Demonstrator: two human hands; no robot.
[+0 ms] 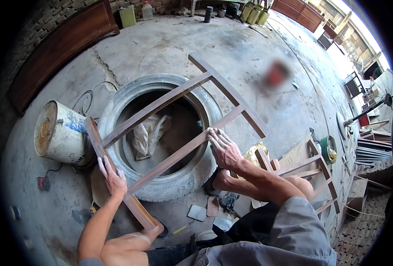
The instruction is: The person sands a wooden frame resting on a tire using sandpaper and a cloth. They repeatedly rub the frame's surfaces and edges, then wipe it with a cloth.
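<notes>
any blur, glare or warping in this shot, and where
Head view: fisheye warping toward a black rim; glare washes out the upper-right edge; a smeared red-and-dark patch against the floor, unidentifiable; shadow inside the tyre; wooden frame, left hand and right hand look fairly sharp.

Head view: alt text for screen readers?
A wooden frame spans a tyre on the concrete floor; the person's left hand is on its end rail, right hand on a crossbar. White bucket at left, second wooden frame at right.
</notes>
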